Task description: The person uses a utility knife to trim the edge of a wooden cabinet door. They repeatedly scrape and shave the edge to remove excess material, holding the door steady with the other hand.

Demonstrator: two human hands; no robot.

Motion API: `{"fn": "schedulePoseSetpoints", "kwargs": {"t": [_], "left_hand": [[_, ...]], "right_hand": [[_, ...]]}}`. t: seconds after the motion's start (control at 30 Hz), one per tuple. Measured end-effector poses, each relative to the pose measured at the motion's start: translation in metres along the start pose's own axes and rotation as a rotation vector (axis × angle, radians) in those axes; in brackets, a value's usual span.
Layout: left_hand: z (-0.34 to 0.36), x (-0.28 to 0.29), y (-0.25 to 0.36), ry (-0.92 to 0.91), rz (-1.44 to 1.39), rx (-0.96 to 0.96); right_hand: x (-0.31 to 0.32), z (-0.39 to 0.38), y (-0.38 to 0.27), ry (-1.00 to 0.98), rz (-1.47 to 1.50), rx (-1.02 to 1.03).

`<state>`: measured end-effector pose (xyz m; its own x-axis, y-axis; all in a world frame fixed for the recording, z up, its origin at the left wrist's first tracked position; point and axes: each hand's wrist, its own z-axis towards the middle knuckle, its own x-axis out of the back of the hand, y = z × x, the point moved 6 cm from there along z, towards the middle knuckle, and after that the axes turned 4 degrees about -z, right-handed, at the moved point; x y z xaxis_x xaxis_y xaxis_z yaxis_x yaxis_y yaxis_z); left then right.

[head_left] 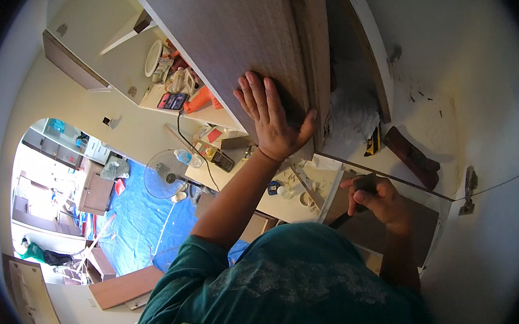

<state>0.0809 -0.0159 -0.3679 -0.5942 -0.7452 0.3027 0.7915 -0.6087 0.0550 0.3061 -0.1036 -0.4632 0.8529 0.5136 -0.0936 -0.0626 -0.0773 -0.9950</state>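
Note:
My left hand (273,121) lies flat on a brown wood-grain panel (245,36), fingers spread, holding nothing. The panel runs from the top of the view down to just beyond this hand. Lower and to the right, my right hand (379,203) is closed around a dark tool (341,219) with a narrow end pointing down and left toward my body. Its exact kind is hard to make out. Past the right hand, a yellow and black utility knife (372,141) and a long dark reddish-brown piece (411,157) lie on a pale surface.
Small dark screws (420,96) lie scattered at the upper right. A metal hinge (469,191) is at the wall. On the left are a phone (172,101), an orange tool (198,100), a fan (166,174) and a blue tarp (136,213) on the floor.

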Motion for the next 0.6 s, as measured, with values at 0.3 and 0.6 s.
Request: {"fn": "schedulePoseSetpoints", "kwargs": {"t": [0.3,0.6], "left_hand": [[0.033,0.023,0.01,0.068,-0.042,0.024],[0.11,0.046,0.016,0.259,-0.042,-0.089]], "right_hand": [[0.013,-0.004,0.011,0.193,0.04,0.051],[0.026,-0.01,0.016,0.197,0.107,0.077]]}}
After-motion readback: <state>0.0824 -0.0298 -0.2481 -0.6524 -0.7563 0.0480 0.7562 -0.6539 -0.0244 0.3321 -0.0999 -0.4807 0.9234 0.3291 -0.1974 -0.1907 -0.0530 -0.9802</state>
